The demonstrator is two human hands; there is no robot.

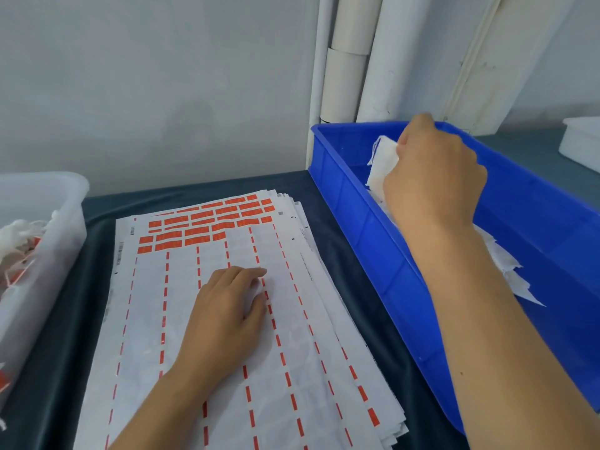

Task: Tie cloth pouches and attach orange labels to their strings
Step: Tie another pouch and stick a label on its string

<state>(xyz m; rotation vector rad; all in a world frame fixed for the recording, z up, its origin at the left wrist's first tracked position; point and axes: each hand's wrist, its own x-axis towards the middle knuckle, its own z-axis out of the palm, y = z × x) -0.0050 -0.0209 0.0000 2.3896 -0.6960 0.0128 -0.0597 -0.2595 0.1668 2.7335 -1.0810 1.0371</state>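
Head view is showing the right hand (433,172) gripping a white cloth pouch (383,167) over the blue bin (357,222), while the left hand (227,306) is resting, fingers loosely curled, on the label sheets (194,287).

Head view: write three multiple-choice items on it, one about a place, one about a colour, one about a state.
1. Where does the left hand rest?
A. on the label sheets
B. in the blue bin
C. on the clear tub

2. What colour is the bin that the right hand reaches into?
A. green
B. blue
C. red

3. What is the right hand doing?
A. lying flat and empty
B. gripping a white cloth pouch
C. peeling a label

Answers: 1 A, its palm lies on the top sheet; 2 B, the bin's walls are blue; 3 B, its fingers curl round the pouch.
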